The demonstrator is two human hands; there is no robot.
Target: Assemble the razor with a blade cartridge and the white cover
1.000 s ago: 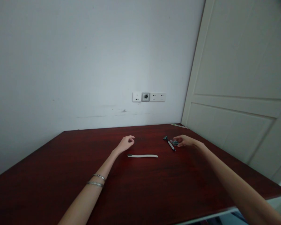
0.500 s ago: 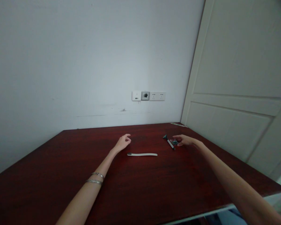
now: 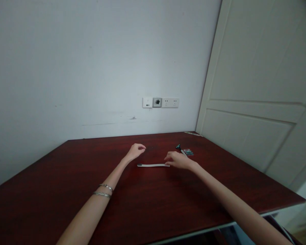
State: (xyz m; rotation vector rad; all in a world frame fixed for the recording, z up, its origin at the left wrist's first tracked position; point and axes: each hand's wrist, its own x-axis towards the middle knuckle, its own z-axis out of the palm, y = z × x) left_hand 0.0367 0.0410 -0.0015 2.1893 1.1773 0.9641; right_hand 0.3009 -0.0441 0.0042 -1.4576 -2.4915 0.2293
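My left hand (image 3: 137, 150) is over the far middle of the dark red table, fingers curled in toward the thumb, and I see nothing in them. Nearer to me lies a thin, pale strip (image 3: 153, 165) with a dark left end, perhaps a handle. At its right end is my right hand (image 3: 177, 160), thumb and fingers bent but apart; whether it touches the strip I cannot tell. Just behind this hand lies a razor (image 3: 179, 147), its handle partly hidden. Beside the razor sits a small clear packet (image 3: 188, 152) with green and reddish parts.
The red-brown table (image 3: 132, 200) meets a white wall bearing sockets (image 3: 170, 102). A pale panelled door (image 3: 247, 129) stands along the right side. A thin, light strip (image 3: 193, 134) lies in the far right corner. Two bracelets (image 3: 102, 194) circle my left wrist.
My right hand has moved left from the packet to the pale strip's right end, uncovering the packet. My left hand's fingers have drawn closer together. The view has shifted slightly.
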